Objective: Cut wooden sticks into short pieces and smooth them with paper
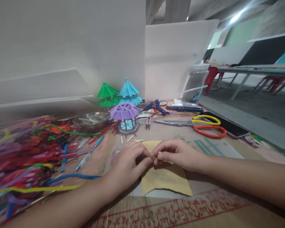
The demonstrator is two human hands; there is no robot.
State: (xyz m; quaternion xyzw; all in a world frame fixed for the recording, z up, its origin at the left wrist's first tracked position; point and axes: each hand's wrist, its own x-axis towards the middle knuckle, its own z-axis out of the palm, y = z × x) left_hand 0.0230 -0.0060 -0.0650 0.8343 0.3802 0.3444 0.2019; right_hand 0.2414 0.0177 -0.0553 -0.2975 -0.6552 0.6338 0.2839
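My left hand [135, 158] and my right hand [173, 153] meet fingertip to fingertip over a yellowish sheet [166, 180] with a ragged lower edge, perhaps sandpaper. Both are closed in a pinch. Small pale bits, like thin wooden sticks, peek out by the right fingers; most of what they grip is hidden. Short wooden stick pieces [130, 138] lie just beyond my left hand. Behind them stands a little pavilion model with a purple roof [125, 110], and farther back are a blue tiered roof [129, 90] and a green one [107, 95].
Pipe cleaners [26, 152] are heaped on the left, near a pen [89, 153] and a clear bowl [91, 118]. Scissors [192, 123], thread snips [148, 122], a glue gun [156, 107], a utility knife [185, 109], a phone [227, 125] and a water bottle [194, 85] lie or stand beyond my right hand.
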